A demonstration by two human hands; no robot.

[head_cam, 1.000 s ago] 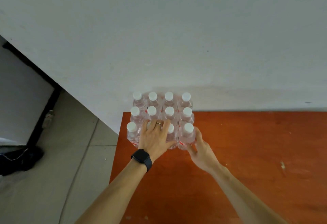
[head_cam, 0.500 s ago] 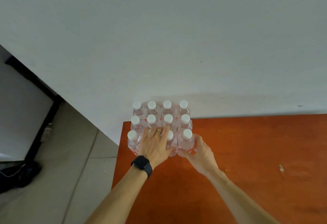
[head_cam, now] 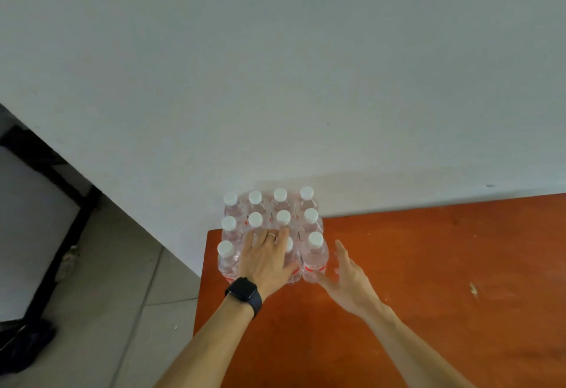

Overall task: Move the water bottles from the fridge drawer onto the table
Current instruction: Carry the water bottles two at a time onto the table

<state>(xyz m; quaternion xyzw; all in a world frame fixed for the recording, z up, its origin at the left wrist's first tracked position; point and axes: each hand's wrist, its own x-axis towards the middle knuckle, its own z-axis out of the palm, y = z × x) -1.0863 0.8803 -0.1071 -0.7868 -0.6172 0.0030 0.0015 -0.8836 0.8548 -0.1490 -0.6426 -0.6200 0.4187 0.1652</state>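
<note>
Head cam looks down past a big pale wall (head_cam: pixel 275 81) onto an orange-brown table (head_cam: pixel 428 289). The water bottles (head_cam: pixel 284 219) sit at its far left corner, backed up close to the wall and near the left edge.

To me this looks like the set-down part of the job: the pack is on the table and the hands are just squaring it up. I'd nudge low on the bottle bodies rather than the tops so nothing tips, slide it a bit away from that left edge, then lift both hands straight off.

Left hand (head_cam: pixel 266 262) lies flat on the front-middle bottles, fingers straight, not gripping. Right hand (head_cam: pixel 346 277) is spread wide just beside the front-right bottle, too blurry to say if it's touching.

The bottles look like twelve, upright, four across and three deep. They're clear plastic with bits of red label, packed tight. Can't tell if there's wrap round them.

Black watch (head_cam: pixel 244 292) on the left wrist, ring (head_cam: pixel 271 235) on a finger, and small white caps (head_cam: pixel 315 239) on the bottles.
</note>
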